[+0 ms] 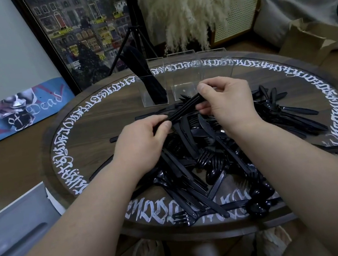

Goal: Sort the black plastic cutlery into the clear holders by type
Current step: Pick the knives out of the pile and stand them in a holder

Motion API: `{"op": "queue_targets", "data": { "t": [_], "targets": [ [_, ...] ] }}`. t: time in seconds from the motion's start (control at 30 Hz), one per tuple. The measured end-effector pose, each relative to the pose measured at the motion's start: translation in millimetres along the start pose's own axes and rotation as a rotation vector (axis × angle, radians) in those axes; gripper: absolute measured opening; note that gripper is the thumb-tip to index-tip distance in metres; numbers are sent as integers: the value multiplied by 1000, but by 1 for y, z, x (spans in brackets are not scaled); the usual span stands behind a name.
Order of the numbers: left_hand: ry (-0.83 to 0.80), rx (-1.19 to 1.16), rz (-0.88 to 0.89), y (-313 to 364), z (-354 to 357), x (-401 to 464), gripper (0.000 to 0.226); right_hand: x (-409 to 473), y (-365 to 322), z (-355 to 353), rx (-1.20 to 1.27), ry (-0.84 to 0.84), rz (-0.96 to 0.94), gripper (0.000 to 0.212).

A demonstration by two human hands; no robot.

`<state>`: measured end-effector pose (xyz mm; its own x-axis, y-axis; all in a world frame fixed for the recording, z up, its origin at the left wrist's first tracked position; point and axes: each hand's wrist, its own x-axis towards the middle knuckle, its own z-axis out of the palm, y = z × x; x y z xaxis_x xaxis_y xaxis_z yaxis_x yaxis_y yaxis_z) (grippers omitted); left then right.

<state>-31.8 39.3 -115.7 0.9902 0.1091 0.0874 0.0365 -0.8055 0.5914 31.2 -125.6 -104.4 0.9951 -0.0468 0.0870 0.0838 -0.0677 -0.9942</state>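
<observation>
Black plastic forks, a small aligned bundle (182,108) of thin, glossy, ribbed handles, are held between both hands just above the heap, tines pointing away toward the holders. The left hand (141,142) pinches the near ends of the handles between thumb and curled fingers, while the right hand (225,101) grips the bundle near the tines, thumb on top and fingers curled beneath. Below the hands lies the cutlery pile (209,161): shiny black knives, forks and round-bowled spoons crossed over one another in a loose tangle that spreads to the right and toward the near edge. It rests on a round counter (87,128) of dark wood grain, ringed with white painted calligraphic script. At the far side stand three clear square holders with thin acrylic walls, side by side: the left holder (152,90) carries a leaning sheaf of black pieces, of a type too dark to tell; the middle holder (184,73) and the right holder (215,64) look see-through, and the right hand partly covers their bases. Beyond the counter a framed street picture (84,30) leans by a black tripod (137,37), with fluffy cream pampas grass (192,5), a rattan panel (238,15) and a brown cardboard box (305,38). A blue lettered skateboard deck (13,113) lies at left.
</observation>
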Motion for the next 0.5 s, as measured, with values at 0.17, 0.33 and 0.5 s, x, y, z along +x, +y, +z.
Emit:
{"op": "queue_targets", "data": {
  "t": [0.17, 0.33, 0.5],
  "targets": [
    [19, -37, -14, 1, 3, 1, 34, 1, 5, 2, 73, 32, 61, 14],
    [57, -56, -34, 5, 3, 4, 32, -2, -2, 7, 381, -53, 198, 5],
    [60, -91, -73, 3, -1, 6, 30, -7, -4, 7, 407, -200, 267, 4]
  ]
}}
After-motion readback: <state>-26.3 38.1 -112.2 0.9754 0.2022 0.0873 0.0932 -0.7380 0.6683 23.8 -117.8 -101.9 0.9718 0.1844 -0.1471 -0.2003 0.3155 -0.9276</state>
